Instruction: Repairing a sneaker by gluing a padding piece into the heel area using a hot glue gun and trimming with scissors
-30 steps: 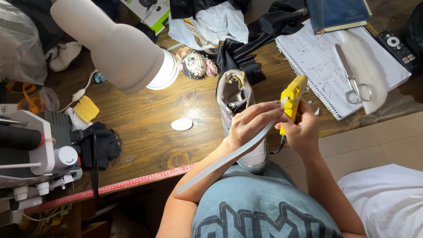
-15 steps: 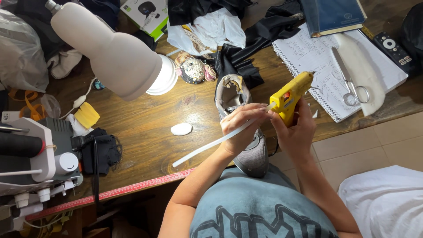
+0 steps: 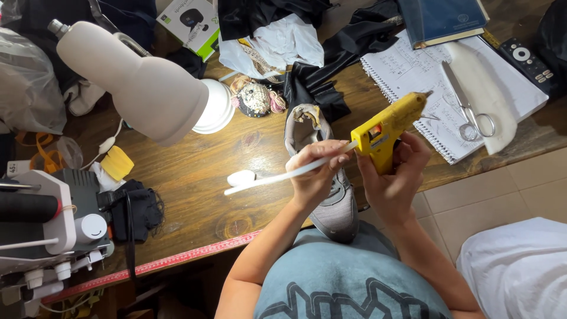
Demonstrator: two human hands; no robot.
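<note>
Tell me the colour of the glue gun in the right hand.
Yellow, with a small orange patch on its side; the glue gun shows clearly in the head view.

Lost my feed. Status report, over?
Left hand feeding glue stick into glue gun. Right hand grips gun. Shoe beneath. Nothing blocking.

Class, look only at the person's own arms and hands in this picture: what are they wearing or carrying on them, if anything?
Both forearms are bare: no sleeves reach the elbows or wrists. The left hand and the right hand wear no gloves. No watch, bracelet or ring can be seen on either. The only clothing in view is a grey-blue top with dark printed shapes across the front.
</note>
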